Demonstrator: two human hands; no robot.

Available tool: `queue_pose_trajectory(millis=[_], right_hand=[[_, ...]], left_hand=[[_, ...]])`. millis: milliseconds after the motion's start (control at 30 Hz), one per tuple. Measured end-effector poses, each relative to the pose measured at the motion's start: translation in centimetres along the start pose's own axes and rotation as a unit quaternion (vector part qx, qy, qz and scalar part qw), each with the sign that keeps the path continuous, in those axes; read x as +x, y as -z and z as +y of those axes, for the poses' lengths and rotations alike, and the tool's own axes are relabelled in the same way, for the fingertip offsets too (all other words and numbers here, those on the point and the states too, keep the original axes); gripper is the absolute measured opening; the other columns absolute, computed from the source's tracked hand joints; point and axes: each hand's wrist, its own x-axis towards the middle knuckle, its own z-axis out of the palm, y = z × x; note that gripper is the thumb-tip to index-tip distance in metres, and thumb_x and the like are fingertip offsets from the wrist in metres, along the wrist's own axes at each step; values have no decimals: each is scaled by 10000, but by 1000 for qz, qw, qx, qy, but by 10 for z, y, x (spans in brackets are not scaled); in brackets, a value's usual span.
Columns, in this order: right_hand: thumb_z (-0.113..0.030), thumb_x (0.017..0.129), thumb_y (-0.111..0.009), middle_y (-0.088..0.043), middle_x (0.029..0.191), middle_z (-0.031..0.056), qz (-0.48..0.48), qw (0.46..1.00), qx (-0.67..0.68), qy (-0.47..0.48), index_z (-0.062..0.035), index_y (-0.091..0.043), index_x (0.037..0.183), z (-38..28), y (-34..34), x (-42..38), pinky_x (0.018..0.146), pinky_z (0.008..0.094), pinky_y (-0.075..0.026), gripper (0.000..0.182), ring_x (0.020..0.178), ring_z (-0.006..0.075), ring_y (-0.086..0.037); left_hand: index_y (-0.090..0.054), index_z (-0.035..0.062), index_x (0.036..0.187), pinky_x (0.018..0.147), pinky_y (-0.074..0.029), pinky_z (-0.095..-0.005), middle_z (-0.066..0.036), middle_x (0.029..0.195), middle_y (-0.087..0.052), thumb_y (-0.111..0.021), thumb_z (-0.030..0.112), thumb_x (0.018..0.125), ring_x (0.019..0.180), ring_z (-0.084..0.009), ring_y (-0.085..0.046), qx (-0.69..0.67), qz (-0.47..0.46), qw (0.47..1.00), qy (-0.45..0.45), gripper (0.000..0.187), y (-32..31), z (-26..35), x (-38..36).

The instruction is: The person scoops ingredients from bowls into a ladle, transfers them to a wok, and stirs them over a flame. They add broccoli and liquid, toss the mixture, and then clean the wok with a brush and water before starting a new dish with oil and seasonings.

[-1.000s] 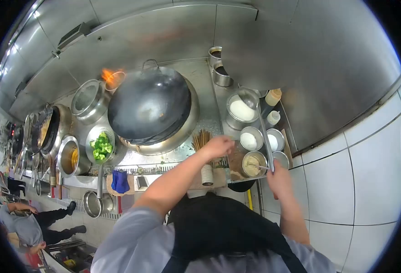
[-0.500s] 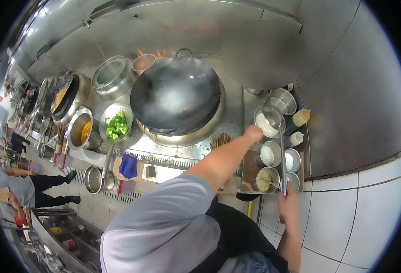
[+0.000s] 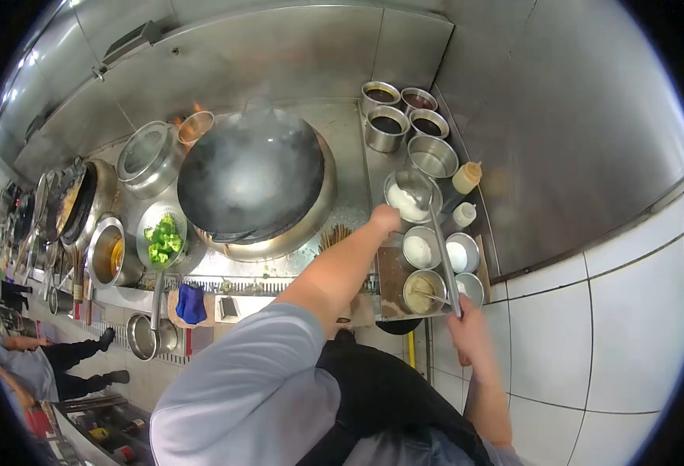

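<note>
My right hand (image 3: 468, 330) is closed around the handle of a long metal ladle (image 3: 440, 252). The ladle's bowl rests over a steel pot of white powder (image 3: 405, 203) and hides part of it. My left hand (image 3: 387, 219) is curled at the near left rim of that pot; whatever its fingers hold is hidden. Just below are another pot of white powder (image 3: 418, 250) and a pot of pale yellowish paste (image 3: 419, 293) with a thin utensil in it. A large dark wok (image 3: 250, 171) steams on the burner to the left.
Pots of dark sauce (image 3: 387, 124) stand behind, with squeeze bottles (image 3: 466, 177) along the right wall. A strainer ladle of broccoli (image 3: 163, 239) sits left of the wok, near a blue cloth (image 3: 190, 303). Flames (image 3: 198, 109) show behind. Another person (image 3: 27, 369) is at far left.
The whole view has shifted, so the wok and pots sit further left. The sauce pots, behind a blur earlier, now show clearly. My hands and the ladle stay at the same pots.
</note>
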Motion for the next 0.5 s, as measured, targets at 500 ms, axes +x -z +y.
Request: queue_pose_trajectory(millis=[500], right_hand=[[-148,820,-544,-628,881,268,-8,998,-59,-10,45,-480,1232,4,-3,-6,723,490,-492,459,817,420,-614]], left_hand=[[-557,16,707,427,-337,-326,-65,589,-540,-460,219,957,451,-158,-443,-159,37,979,120,336,20,61,-62]])
